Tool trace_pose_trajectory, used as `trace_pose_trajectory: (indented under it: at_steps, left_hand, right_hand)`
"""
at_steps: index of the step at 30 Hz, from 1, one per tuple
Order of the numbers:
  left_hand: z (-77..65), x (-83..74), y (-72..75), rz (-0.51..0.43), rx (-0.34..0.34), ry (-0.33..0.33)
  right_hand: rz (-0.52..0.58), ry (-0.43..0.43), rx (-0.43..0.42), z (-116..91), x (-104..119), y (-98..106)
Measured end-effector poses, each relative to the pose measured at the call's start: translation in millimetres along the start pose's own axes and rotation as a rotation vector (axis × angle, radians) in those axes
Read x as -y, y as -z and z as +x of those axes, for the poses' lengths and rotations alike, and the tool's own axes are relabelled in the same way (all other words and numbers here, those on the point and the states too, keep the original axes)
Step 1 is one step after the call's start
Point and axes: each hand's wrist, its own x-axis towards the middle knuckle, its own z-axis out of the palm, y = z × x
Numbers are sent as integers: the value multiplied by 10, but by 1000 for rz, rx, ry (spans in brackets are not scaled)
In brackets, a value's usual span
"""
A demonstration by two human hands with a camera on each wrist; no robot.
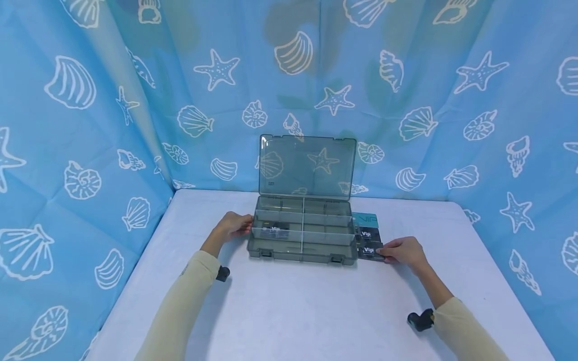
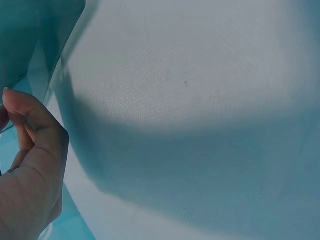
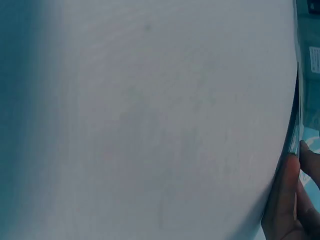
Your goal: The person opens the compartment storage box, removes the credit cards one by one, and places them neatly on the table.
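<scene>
A smoky see-through compartment box stands on the table, its lid raised at the back. Inside, a black card marked "Vip" lies in a left-hand compartment. My left hand holds the box's left side with bent fingers; its thumb and fingers show beside the box wall in the left wrist view. To the right of the box, my right hand pinches the right edge of a black "Vip" card. Behind that card are another black "Vip" card and a teal card.
Clear dividers split the box into several compartments. A white cloth covers the table. Blue curtains with shell patterns enclose the back and sides. Small black cameras sit at both wrists.
</scene>
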Motion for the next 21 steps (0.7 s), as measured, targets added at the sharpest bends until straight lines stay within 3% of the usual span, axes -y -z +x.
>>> trace_pose_trajectory:
  at_steps: [10, 14, 21]
  left_hand:
    - [-26, -5, 0, -3, -15, -9]
    - [-29, 6, 0, -5, -7, -12]
    - [-12, 6, -15, -1, -9, -6]
  right_hand:
    - [-115, -46, -17, -44, 213, -14]
    - [-134, -72, -17, -11, 178, -3]
    - [-74, -66, -40, 52, 74, 10]
